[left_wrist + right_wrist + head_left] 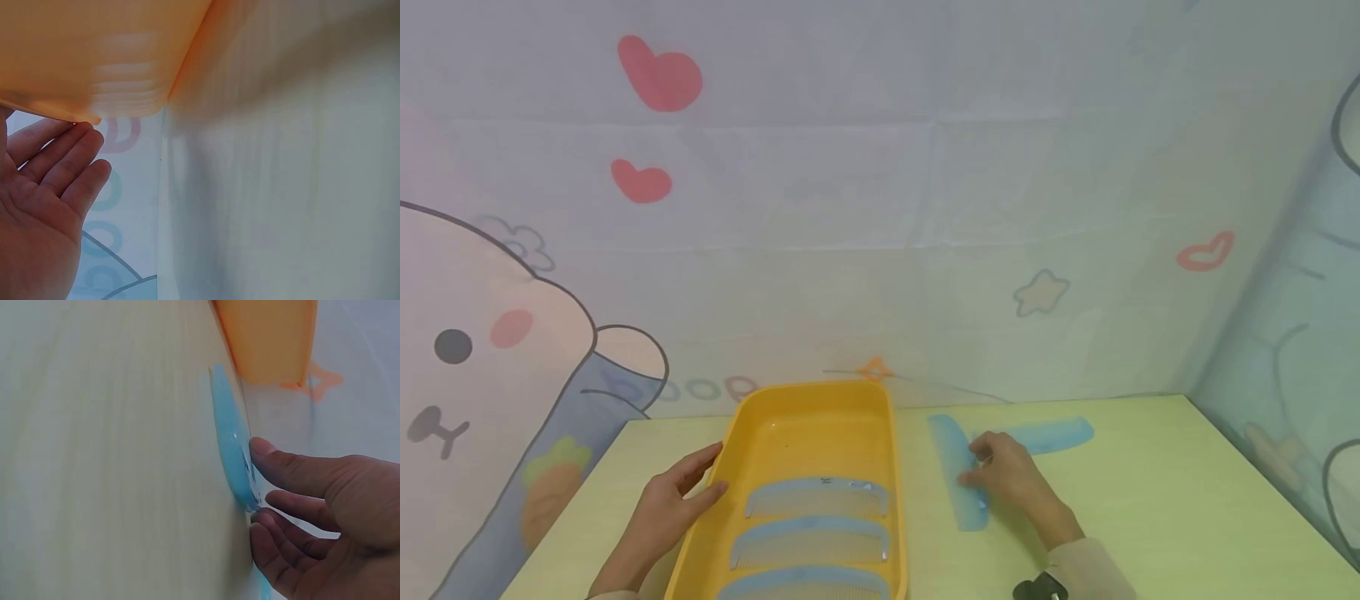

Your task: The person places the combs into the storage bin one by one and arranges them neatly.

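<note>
My left hand [658,508] is at the left side of a yellow tray [898,500], its fingertips and thumb touching the rim. In the left wrist view the fingers [69,169] extend nearly straight under the tray's edge. On the table to the right of the tray lies a blue comb [953,467], wrapped in clear plastic. My right hand [1011,475] reaches over its right edge, thumb and fingers spread apart. The right wrist view puts the thumb tip right at the comb [228,434], other fingers close by its end. Behind that hand lies a second blue comb [1060,435].
Inside the tray, three blue combs [812,533] lie in a row across its nearer part. The pale yellow table [1150,500] meets a printed cloth backdrop [850,292] at its back edge. Another cloth side [1300,350] stands along the right.
</note>
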{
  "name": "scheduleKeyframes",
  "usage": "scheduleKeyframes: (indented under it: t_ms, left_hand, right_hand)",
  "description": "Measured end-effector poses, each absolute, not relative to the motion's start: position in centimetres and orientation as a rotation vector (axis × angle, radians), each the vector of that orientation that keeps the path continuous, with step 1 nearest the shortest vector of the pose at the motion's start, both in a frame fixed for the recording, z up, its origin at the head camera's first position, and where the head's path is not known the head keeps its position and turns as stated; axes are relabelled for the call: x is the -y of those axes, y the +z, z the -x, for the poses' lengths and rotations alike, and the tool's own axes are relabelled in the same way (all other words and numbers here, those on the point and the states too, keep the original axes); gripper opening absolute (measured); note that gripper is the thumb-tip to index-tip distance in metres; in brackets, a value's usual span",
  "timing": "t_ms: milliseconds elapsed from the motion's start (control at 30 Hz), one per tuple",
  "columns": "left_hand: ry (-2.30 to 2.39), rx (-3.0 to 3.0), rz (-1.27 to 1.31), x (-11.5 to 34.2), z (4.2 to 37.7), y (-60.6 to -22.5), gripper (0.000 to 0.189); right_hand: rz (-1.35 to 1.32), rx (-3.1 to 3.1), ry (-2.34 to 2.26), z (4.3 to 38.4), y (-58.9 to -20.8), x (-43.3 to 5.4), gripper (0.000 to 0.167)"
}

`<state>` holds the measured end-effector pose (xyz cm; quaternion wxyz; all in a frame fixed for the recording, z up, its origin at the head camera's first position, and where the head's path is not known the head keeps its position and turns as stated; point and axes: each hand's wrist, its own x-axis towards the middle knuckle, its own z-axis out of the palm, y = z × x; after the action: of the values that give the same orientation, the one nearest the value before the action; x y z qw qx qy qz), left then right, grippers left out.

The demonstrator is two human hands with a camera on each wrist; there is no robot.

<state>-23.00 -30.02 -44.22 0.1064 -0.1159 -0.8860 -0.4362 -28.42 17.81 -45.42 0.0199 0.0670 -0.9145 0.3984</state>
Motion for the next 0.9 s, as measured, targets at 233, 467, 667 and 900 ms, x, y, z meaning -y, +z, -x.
scheduleKeyframes:
  t_ms: [233, 467, 667, 900]
  left_hand:
    - [-1.284, 2.617, 0.328, 30.0, 22.9, -44.2, 0.061]
    - [-1.290, 2.616, 0.328, 30.0, 22.9, -44.1, 0.061]
    - [-1.291, 2.611, 0.336, 29.9, 22.8, -44.1, 0.061]
    - [-1.277, 2.609, 0.347, 29.9, 22.8, -44.1, 0.060]
  right_hand:
    - [-0.271, 2.879, 1.223, 28.3, -44.8, -17.7, 0.051]
    - [-0.229, 2.886, 1.227, 28.0, -44.6, -16.9, 0.064]
    - [-0.139, 2.922, 1.239, 27.8, -44.5, -16.6, 0.065]
    - [-0.113, 2.890, 1.286, 27.8, -44.5, -17.0, 0.060]
